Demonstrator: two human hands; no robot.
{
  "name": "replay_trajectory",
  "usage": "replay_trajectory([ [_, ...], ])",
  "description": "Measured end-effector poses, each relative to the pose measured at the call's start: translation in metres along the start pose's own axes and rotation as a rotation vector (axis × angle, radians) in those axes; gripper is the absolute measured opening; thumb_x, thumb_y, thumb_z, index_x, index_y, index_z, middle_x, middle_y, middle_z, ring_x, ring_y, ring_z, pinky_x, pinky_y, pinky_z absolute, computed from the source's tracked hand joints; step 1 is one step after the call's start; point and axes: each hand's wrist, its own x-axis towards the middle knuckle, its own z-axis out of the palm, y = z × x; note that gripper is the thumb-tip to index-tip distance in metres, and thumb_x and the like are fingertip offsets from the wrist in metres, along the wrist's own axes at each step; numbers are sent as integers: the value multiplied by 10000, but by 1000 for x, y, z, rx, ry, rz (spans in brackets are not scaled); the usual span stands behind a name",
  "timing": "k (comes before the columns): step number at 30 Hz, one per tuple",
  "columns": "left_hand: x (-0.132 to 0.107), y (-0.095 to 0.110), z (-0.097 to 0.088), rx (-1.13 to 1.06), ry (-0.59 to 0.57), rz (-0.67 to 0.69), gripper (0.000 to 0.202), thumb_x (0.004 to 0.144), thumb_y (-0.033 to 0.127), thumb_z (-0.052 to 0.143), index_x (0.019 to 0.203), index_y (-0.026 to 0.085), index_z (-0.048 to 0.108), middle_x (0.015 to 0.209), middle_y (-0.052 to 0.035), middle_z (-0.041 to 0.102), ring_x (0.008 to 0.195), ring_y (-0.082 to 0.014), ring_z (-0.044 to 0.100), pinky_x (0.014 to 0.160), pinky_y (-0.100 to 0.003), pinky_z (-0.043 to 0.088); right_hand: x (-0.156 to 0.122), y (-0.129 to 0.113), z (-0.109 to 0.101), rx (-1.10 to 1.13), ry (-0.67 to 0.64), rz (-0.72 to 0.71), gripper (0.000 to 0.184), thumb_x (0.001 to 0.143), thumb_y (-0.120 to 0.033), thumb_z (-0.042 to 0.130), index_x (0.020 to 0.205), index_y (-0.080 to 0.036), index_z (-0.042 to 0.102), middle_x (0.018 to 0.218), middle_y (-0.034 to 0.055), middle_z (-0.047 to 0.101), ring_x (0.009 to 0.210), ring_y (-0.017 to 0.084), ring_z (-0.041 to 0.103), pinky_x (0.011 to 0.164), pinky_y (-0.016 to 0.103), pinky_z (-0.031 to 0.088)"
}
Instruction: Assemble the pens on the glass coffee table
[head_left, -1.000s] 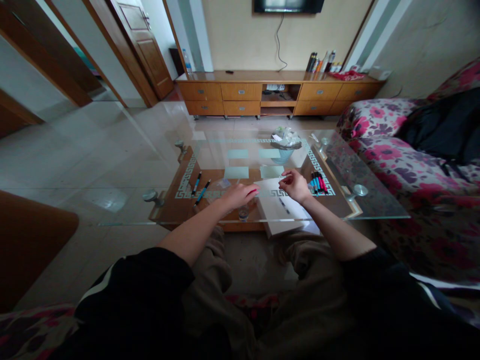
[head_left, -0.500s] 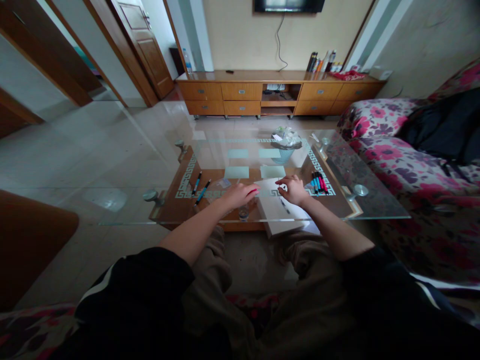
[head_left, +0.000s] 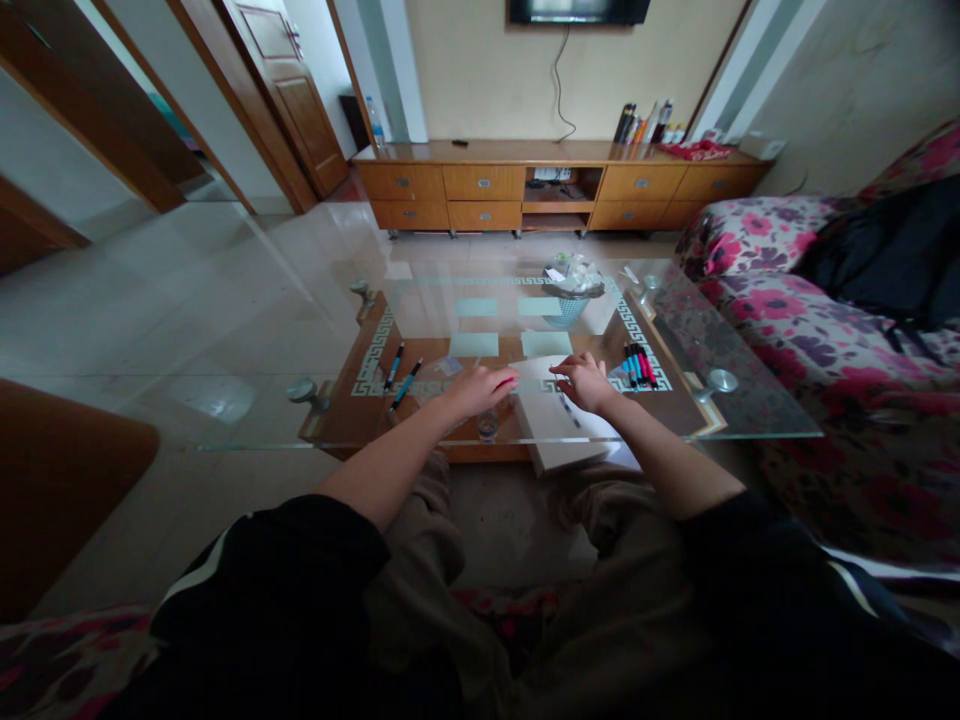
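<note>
My left hand [head_left: 480, 388] lies flat on the glass coffee table [head_left: 247, 405], fingers stretched toward the left edge of a white pad of paper [head_left: 559, 430]. My right hand [head_left: 586, 382] rests on the top of that pad with fingers curled down, pinching at the upper edge; what it pinches is too small to name. A dark pen [head_left: 568, 410] lies on the pad just below the right hand. Several coloured markers [head_left: 637, 364] lie to the right of the right hand. Two blue pens [head_left: 400, 376] lie to the left of the left hand.
Pale green sticky notes [head_left: 474, 344] sit on the glass beyond my hands. A mesh basket of crumpled paper [head_left: 571, 290] stands at the far side. A floral sofa [head_left: 795, 300] runs along the right, and a wooden TV cabinet [head_left: 555, 185] lines the far wall.
My right hand came down from slightly above the pad's top corner onto the pad and shifted a little left. The left hand stayed put.
</note>
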Motion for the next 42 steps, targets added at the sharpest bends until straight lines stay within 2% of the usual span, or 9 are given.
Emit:
replay_trajectory([
  [6, 0, -1, 0, -34, 2, -13, 384, 1061, 450, 430, 1307, 277, 669, 1141, -51, 772, 982, -203, 734, 859, -283, 535, 0, 1, 1, 13, 27, -9, 353, 962, -283, 556, 1262, -238, 736, 1274, 153, 663, 1185, 369, 479, 934, 494, 379],
  [10, 3, 1, 0, -193, 63, -46, 398, 1056, 454, 437, 1312, 249, 663, 1078, -54, 780, 922, -192, 734, 832, -281, 540, 0, -2, -3, 39, 83, -14, 332, 965, -280, 537, 1211, -228, 754, 1210, 156, 676, 1145, 363, 483, 923, 497, 386],
  [14, 9, 6, 2, -572, 110, -172, 452, 1060, 491, 397, 1283, 183, 643, 824, -50, 764, 612, -150, 680, 631, -251, 522, 2, -15, -10, 103, 155, -112, 276, 942, -241, 553, 1133, -211, 749, 1142, 144, 675, 1099, 336, 509, 914, 458, 398],
  [16, 12, 8, 4, -819, 124, -274, 462, 1053, 518, 405, 1244, 152, 612, 777, -62, 747, 532, -140, 657, 552, -233, 493, 3, -24, -14, 185, 211, -212, 233, 914, -200, 571, 1097, -190, 715, 1084, 131, 669, 1036, 303, 541, 905, 423, 416],
  [20, 17, 8, 10, -1234, 91, -468, 407, 1026, 533, 484, 1129, 145, 553, 751, -86, 740, 603, -191, 721, 576, -251, 525, 1, -47, -20, 365, 279, -396, 206, 872, -150, 597, 1074, -187, 619, 980, 90, 634, 920, 248, 577, 842, 356, 450],
  [24, 18, 10, 13, -1454, 64, -554, 310, 1018, 457, 535, 1027, 148, 562, 823, -101, 753, 741, -212, 753, 700, -318, 586, -4, -64, -23, 460, 233, -464, 289, 841, -141, 649, 1117, -208, 592, 993, 62, 631, 903, 223, 594, 810, 320, 462],
  [30, 17, 18, 11, -1594, -44, -594, 191, 948, 343, 640, 981, 156, 618, 881, -94, 748, 781, -192, 746, 817, -369, 603, -5, -67, -18, 451, 194, -500, 280, 853, -126, 677, 1118, -219, 673, 965, 53, 655, 844, 197, 608, 780, 296, 470],
  [35, 16, 16, 10, -1572, -148, -626, 179, 946, 307, 626, 998, 145, 685, 934, -127, 773, 783, -193, 748, 857, -359, 579, -4, -65, -16, 513, 255, -485, 246, 904, -127, 636, 1119, -217, 718, 977, 62, 697, 836, 188, 634, 781, 297, 492],
  [42, 13, 8, 8, -1569, -60, -593, 219, 826, 277, 792, 963, 119, 728, 1001, -150, 780, 873, -190, 747, 900, -332, 537, -5, -67, -21, 549, 301, -466, 245, 917, -134, 619, 1121, -212, 731, 969, 58, 703, 810, 182, 631, 758, 299, 494],
])
